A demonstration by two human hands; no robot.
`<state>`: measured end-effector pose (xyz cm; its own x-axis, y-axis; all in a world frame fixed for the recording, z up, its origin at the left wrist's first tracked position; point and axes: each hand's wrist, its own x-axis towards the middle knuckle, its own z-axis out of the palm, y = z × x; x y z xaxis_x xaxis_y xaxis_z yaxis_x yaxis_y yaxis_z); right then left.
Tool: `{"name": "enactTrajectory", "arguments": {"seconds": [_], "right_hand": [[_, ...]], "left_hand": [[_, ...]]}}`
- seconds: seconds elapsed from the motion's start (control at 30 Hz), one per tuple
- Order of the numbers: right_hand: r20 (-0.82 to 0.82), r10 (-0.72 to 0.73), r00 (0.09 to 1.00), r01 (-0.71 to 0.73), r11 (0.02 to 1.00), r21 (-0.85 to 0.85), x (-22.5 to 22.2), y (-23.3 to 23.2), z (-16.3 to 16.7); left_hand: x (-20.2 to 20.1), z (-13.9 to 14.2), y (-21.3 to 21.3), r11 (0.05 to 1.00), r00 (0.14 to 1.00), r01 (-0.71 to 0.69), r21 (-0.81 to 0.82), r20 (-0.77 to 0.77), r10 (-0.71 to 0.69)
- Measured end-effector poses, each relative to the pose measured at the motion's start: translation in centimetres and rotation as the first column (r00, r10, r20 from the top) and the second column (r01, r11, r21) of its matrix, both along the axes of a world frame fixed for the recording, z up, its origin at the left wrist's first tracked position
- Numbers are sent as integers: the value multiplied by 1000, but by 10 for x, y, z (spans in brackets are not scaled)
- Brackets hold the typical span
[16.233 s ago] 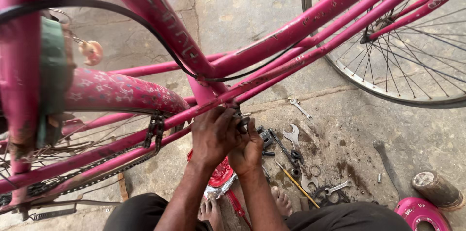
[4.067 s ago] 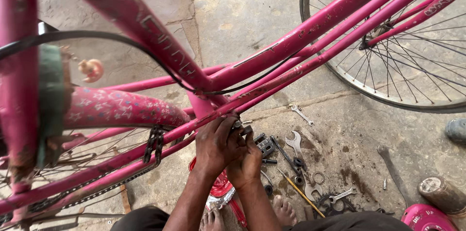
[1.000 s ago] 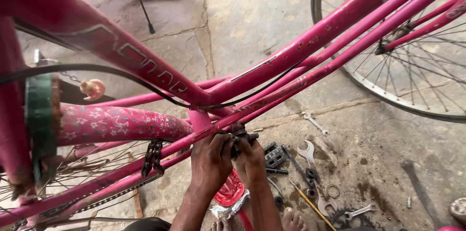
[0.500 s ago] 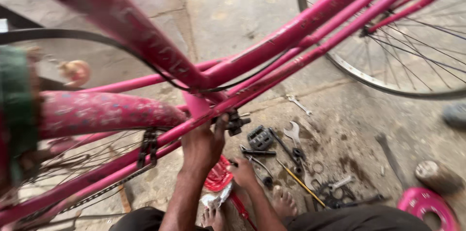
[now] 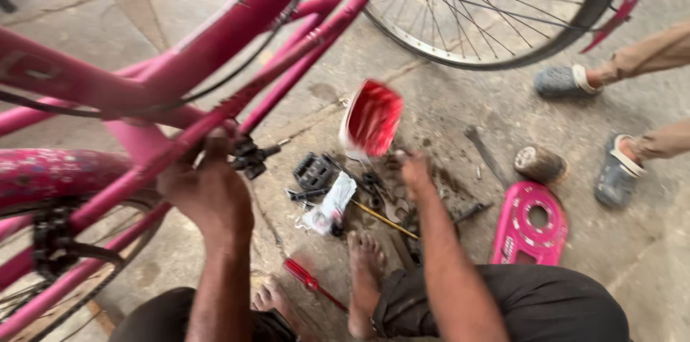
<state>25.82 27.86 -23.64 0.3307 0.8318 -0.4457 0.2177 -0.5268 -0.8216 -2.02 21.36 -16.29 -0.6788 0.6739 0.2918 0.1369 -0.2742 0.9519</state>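
A pink bicycle frame [image 5: 215, 62] stands across the view. My left hand [image 5: 207, 195] is wrapped around a lower tube, right beside the black crank axle part [image 5: 250, 159]. My right hand [image 5: 415, 169] is stretched down to the floor, fingers among scattered tools [image 5: 388, 202]. It is next to a blurred red and white container [image 5: 372, 121]. Whether its fingers hold anything is hidden. A black pedal [image 5: 313, 169] and a white rag [image 5: 332, 202] lie between my hands. My bare feet [image 5: 365, 256] rest below them.
A spoked wheel [image 5: 496, 26] stands at the top. A pink chain guard [image 5: 530, 225] and a small round tin [image 5: 539, 164] lie at the right. Another person's feet in grey shoes [image 5: 568, 82] stand at the far right. A red-handled screwdriver [image 5: 307, 283] lies near my feet.
My right hand has left the crank axle and gone right and down to the tools on the floor. My left hand stays on the frame. The view has swung right.
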Motion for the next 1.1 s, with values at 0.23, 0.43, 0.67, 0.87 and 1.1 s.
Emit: {"name": "enactTrajectory", "arguments": {"seconds": [0.23,0.43,0.67,0.87,1.1], "right_hand": [[491,819,296,-458,573,-680,36,-78,-45],[648,644,407,-453,758,-469,9,-123,-68],[523,850,58,-514,474,-715,-2,-88,-41],[364,813,-455,-319,233,-919,28,-63,-11],[327,627,-707,-359,80,-930,6,-116,-50]], "left_hand": [[0,9,1,1000,976,20,6,217,-21],[-5,8,-2,988,893,-152,40,435,120],[-3,-10,-9,983,846,-182,21,512,145],[14,-40,-18,929,973,-232,-287,-84,217],[44,-93,-17,858,924,59,-511,354,147]]}}
